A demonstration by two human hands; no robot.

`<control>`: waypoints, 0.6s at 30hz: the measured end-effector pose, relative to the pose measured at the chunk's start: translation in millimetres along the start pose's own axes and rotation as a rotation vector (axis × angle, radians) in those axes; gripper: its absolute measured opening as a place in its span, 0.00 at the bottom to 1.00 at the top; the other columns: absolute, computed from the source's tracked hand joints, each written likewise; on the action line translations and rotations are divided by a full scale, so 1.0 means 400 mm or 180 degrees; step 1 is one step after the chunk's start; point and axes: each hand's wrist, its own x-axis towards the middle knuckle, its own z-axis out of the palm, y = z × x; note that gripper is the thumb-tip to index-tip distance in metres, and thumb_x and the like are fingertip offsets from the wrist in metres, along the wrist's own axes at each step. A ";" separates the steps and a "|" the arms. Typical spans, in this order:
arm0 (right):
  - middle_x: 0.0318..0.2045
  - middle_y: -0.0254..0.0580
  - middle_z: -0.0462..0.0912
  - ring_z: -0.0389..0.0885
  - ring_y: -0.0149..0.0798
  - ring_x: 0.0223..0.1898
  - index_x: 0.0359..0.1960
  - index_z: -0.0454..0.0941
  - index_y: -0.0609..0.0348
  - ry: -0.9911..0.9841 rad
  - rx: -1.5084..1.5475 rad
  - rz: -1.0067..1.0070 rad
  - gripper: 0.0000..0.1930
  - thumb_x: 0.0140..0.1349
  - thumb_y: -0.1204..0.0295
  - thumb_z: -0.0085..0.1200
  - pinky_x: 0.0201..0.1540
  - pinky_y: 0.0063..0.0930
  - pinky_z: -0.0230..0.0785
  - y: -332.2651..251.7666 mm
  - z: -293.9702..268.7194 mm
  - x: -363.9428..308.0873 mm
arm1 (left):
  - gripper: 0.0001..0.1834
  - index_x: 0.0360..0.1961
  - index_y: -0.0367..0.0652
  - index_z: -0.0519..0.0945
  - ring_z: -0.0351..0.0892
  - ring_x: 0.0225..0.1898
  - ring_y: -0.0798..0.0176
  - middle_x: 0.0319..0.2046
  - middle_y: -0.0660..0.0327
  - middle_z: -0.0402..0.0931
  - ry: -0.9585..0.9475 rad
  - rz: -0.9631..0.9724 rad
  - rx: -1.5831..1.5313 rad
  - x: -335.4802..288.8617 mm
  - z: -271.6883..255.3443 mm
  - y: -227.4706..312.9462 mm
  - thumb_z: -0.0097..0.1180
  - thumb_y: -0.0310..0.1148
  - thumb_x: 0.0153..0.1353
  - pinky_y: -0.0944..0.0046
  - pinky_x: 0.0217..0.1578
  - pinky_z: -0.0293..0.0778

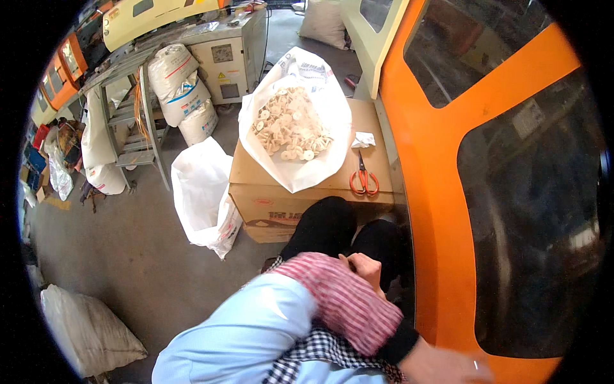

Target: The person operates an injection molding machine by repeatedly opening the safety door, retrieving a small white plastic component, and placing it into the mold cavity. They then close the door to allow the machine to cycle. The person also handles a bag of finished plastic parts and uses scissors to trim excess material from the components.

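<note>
My left arm, in a light blue sleeve with a red striped sleeve cover, bends across my body. My left hand (441, 365) is at the lower right beside the orange panel, its fingers blurred by motion. Over my dark-trousered knees, my right hand (366, 269) is closed, its wrist hidden behind the left forearm; what it holds, if anything, cannot be made out. Ahead, a white sack (289, 174) with a rolled-open mouth holds many small beige round pieces (293, 125). Red-handled scissors (363, 178) and a crumpled white scrap (363, 139) lie right of it on a cardboard box (256, 198).
An open white bag (198, 192) stands on the floor left of the box. Stacked sacks (182, 86) and a metal stepladder (137, 157) are farther left. An orange machine panel (435, 192) with dark windows rises close on my right. Another sack (89, 329) is at lower left.
</note>
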 end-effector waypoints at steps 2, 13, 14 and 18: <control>0.12 0.41 0.70 0.69 0.40 0.12 0.15 0.69 0.57 -0.0029 -0.0150 0.0153 0.13 0.51 0.73 0.61 0.15 0.30 0.61 0.016 0.005 -0.003 | 0.19 0.48 0.35 0.69 0.68 0.49 0.44 0.50 0.41 0.65 -0.0105 -0.1553 -0.0017 -0.182 -0.064 -0.050 0.49 0.35 0.59 0.49 0.47 0.68; 0.12 0.44 0.70 0.70 0.42 0.13 0.15 0.69 0.60 0.0045 -0.0025 0.0441 0.14 0.53 0.74 0.59 0.14 0.29 0.60 0.130 0.043 0.068 | 0.16 0.44 0.34 0.74 0.69 0.48 0.45 0.41 0.45 0.72 -0.1406 -0.3607 0.6525 -0.783 -0.762 0.113 0.47 0.31 0.55 0.49 0.52 0.61; 0.13 0.43 0.71 0.70 0.41 0.13 0.15 0.69 0.60 0.0034 -0.0073 0.0460 0.14 0.54 0.74 0.59 0.15 0.30 0.61 0.149 0.050 0.065 | 0.16 0.42 0.35 0.75 0.70 0.47 0.45 0.40 0.46 0.74 -0.1674 -0.4508 0.6240 -0.798 -0.779 0.127 0.46 0.32 0.55 0.48 0.52 0.59; 0.13 0.42 0.72 0.71 0.41 0.14 0.16 0.70 0.60 -0.0146 -0.0225 0.0618 0.13 0.54 0.73 0.59 0.16 0.30 0.62 0.189 0.064 0.054 | 0.18 0.38 0.37 0.80 0.73 0.44 0.48 0.36 0.48 0.77 -0.2531 -0.6280 0.5890 -0.821 -0.779 0.154 0.47 0.40 0.56 0.49 0.53 0.58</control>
